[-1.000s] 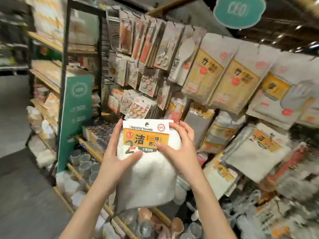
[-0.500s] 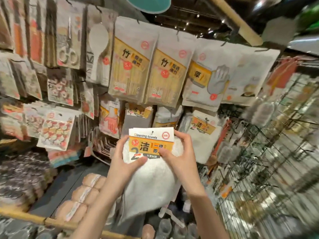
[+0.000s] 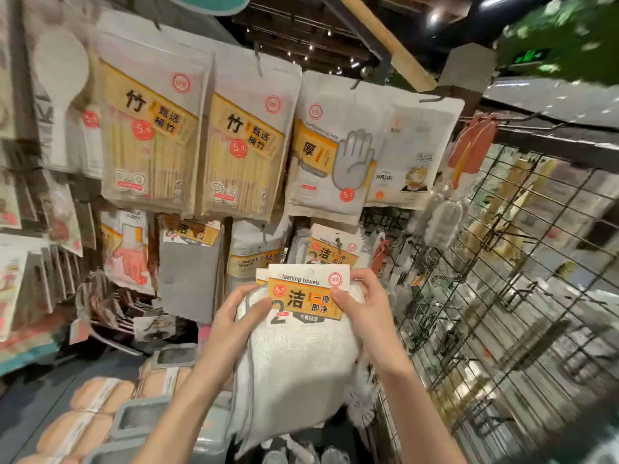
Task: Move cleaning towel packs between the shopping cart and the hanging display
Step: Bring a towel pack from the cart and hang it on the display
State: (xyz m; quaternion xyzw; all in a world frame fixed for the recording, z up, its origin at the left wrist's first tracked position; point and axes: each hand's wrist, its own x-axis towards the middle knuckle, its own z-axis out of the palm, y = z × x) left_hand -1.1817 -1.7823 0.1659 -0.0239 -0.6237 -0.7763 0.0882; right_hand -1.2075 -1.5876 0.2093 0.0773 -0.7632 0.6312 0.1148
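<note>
Blurred hanging display (image 3: 254,135), hands (image 3: 301,316) gripping towel pack (image 3: 301,356)

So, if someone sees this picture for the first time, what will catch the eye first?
Probably the white cleaning towel pack at centre, held up by the left hand and right hand at its orange label. Behind it hang two large bamboo packs at upper left and a glove pack beside them.

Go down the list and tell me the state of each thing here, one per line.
Cleaning towels pack: off the hooks, held in both hands.
Left hand: grips the pack's left edge.
Right hand: pinches the header card.
Matching towel pack: hanging on the display.
Disposable gloves pack: hanging.
</note>
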